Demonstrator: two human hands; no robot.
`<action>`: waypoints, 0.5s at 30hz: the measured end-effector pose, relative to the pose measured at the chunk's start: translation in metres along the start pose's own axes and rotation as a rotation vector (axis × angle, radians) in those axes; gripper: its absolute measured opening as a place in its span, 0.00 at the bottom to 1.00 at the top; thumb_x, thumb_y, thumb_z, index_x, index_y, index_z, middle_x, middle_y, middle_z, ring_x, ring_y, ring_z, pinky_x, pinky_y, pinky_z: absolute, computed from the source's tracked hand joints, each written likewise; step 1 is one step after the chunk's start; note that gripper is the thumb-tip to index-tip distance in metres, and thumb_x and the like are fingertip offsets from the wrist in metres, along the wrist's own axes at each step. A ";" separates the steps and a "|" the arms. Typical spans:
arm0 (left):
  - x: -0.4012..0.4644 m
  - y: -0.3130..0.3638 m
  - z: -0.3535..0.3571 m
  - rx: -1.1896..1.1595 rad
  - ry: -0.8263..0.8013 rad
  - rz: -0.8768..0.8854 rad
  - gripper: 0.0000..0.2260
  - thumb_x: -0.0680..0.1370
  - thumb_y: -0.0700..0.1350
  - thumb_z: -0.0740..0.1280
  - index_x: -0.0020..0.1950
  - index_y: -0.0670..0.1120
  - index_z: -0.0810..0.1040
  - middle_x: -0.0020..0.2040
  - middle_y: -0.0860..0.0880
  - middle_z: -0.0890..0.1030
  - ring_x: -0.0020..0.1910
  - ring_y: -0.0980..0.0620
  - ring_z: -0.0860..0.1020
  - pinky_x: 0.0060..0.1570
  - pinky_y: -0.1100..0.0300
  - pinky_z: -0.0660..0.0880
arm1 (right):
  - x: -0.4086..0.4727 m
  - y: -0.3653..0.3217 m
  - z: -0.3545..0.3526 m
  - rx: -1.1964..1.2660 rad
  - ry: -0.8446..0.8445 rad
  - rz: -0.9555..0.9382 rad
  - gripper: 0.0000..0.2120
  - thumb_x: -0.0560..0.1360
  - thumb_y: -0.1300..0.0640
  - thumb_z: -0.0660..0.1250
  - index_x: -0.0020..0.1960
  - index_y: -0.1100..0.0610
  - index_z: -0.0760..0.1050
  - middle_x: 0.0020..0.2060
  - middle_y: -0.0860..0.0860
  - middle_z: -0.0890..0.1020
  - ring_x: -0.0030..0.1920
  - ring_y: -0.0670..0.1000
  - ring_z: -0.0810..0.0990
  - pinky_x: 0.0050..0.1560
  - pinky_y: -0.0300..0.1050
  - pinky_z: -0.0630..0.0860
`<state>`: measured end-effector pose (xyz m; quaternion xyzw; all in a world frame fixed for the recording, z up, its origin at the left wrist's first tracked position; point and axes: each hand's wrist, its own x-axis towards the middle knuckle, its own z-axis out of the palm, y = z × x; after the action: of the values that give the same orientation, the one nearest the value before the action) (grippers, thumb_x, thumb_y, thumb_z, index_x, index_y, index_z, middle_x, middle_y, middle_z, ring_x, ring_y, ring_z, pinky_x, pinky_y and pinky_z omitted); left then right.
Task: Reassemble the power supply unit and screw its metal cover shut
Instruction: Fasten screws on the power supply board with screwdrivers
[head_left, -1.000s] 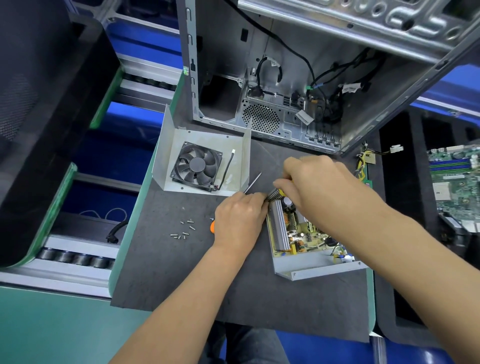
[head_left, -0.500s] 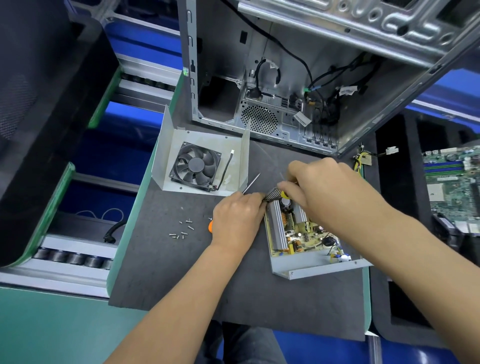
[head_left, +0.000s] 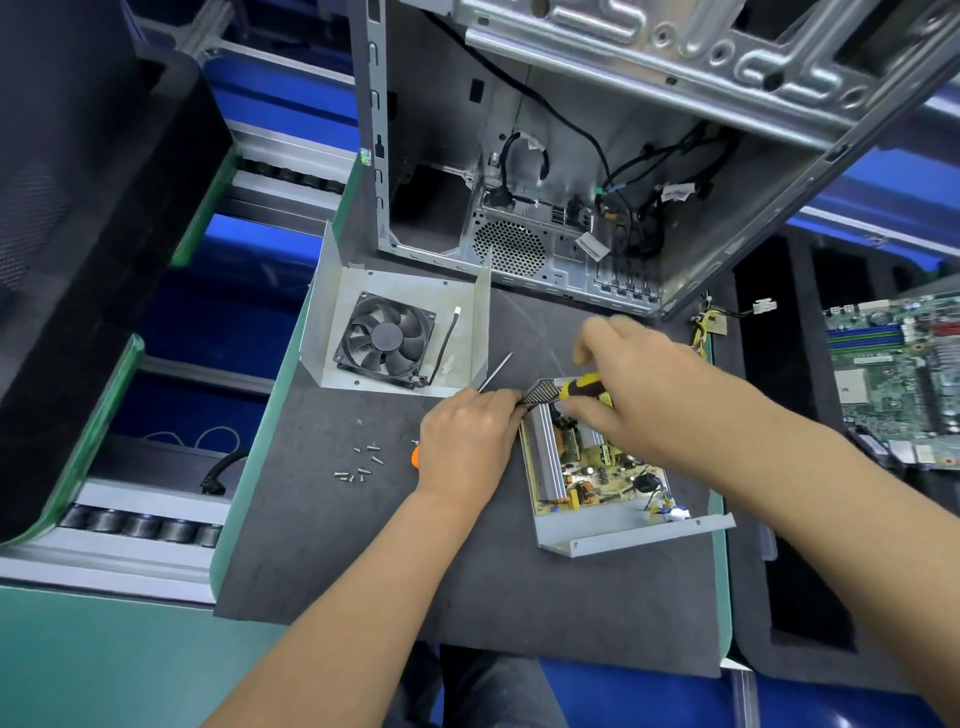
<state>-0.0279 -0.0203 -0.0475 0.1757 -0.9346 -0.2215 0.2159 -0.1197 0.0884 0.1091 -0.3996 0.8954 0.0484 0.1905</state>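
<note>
Two hands (head_left: 550, 400), perhaps eight screws (head_left: 361, 465)

A dark grey felt-like mat (head_left: 322, 545) covers the green-edged table (head_left: 249, 467), with a silver roller conveyor track (head_left: 140, 525) over blue panels to the mat's left and black foam trays (head_left: 810, 597) to its right, all under even bright light.

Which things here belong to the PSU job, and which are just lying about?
Job:
PSU base
fan cover
loose screws
yellow screwdriver, held by the right hand
left hand at the base's corner

Lying about:
PC case
motherboard
orange tool
</note>
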 end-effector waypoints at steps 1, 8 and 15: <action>0.000 0.001 -0.001 -0.009 -0.014 -0.010 0.07 0.66 0.45 0.82 0.39 0.48 0.85 0.26 0.50 0.76 0.26 0.50 0.75 0.23 0.62 0.67 | 0.000 -0.001 -0.001 0.030 -0.008 -0.029 0.11 0.79 0.48 0.65 0.55 0.52 0.67 0.50 0.51 0.70 0.50 0.58 0.76 0.48 0.52 0.74; 0.001 0.004 -0.006 -0.033 -0.109 -0.092 0.10 0.66 0.36 0.80 0.41 0.48 0.86 0.27 0.46 0.75 0.26 0.45 0.76 0.22 0.59 0.69 | 0.011 -0.002 -0.004 -0.092 0.086 -0.066 0.13 0.81 0.46 0.62 0.54 0.55 0.77 0.42 0.52 0.77 0.50 0.58 0.77 0.44 0.45 0.64; 0.000 0.007 -0.009 -0.060 -0.145 -0.120 0.10 0.69 0.35 0.76 0.46 0.48 0.86 0.30 0.45 0.78 0.29 0.42 0.78 0.25 0.57 0.71 | 0.005 -0.007 0.003 -0.047 0.112 0.019 0.16 0.80 0.43 0.62 0.53 0.57 0.73 0.44 0.54 0.73 0.46 0.62 0.76 0.42 0.50 0.70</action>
<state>-0.0255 -0.0178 -0.0366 0.2084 -0.9285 -0.2740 0.1394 -0.1164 0.0805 0.1053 -0.3974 0.9071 0.0489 0.1301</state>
